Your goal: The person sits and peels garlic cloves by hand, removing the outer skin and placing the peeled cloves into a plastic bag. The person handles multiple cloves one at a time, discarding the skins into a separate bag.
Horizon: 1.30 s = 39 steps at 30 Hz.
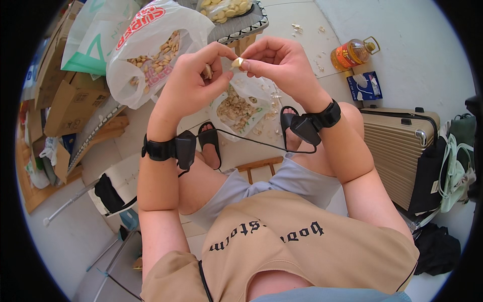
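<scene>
My right hand pinches a pale, partly peeled garlic clove between thumb and fingers. Beside it, my left hand has its index fingertip at the clove's other side, and its curled fingers hold another garlic clove with brownish skin. At the upper left, an open white plastic bag holds many unpeeled cloves. Below the hands, a thin plastic bag on the floor contains garlic skins. A clear bag of peeled cloves lies on a grey cushioned seat at the top.
An oil bottle and a blue box stand at the right, near a ribbed suitcase. Cardboard boxes are at the left. Skins litter the tiles around my feet. A black cable links the wrist devices.
</scene>
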Motion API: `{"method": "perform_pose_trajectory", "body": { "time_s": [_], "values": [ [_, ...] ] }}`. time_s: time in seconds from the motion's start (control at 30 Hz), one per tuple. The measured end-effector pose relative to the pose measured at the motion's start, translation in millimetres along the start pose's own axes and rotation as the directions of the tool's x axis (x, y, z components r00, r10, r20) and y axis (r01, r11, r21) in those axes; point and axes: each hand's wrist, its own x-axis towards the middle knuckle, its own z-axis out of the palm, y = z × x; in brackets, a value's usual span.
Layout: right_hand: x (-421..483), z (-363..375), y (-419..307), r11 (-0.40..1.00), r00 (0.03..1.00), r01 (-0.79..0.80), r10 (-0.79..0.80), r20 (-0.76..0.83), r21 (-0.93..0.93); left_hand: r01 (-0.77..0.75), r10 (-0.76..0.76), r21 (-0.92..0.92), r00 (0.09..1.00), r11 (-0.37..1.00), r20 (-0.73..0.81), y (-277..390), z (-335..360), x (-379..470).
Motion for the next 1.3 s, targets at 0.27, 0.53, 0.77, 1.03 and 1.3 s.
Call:
{"method": "perform_pose_trajectory", "body": {
  "time_s": [0.27, 0.53, 0.77, 1.03, 1.3],
  "values": [
    [-4, -3, -6, 0.966, 0.985, -0.170, 0.169, 0.021, 0.197, -0.181, 0.209, 0.240, 0.973, 0.954, -0.094, 5, 12, 3],
    [-5, -10, 4, 0.840, 0.963, -0.268, 0.222, 0.152, 0.472, -0.298, 0.350, 0.374, 0.933, 0.878, -0.078, 13, 15, 1],
    [-12, 1, 3, 0.777, 0.970, -0.238, 0.159, 0.184, 0.582, -0.325, 0.394, 0.467, 0.917, 0.822, -0.055, 19, 11, -6],
    [-13, 14, 1, 0.848, 0.992, -0.118, 0.080, 0.095, 0.516, -0.303, 0.385, 0.280, 0.869, 0.911, -0.312, 16, 27, -6],
    [-15, 27, 9, 0.964, 0.969, 0.242, -0.235, -0.074, 0.107, -0.082, 0.091, 0.044, 0.963, 0.996, -0.252, 8, 29, -6]
  ]
}}
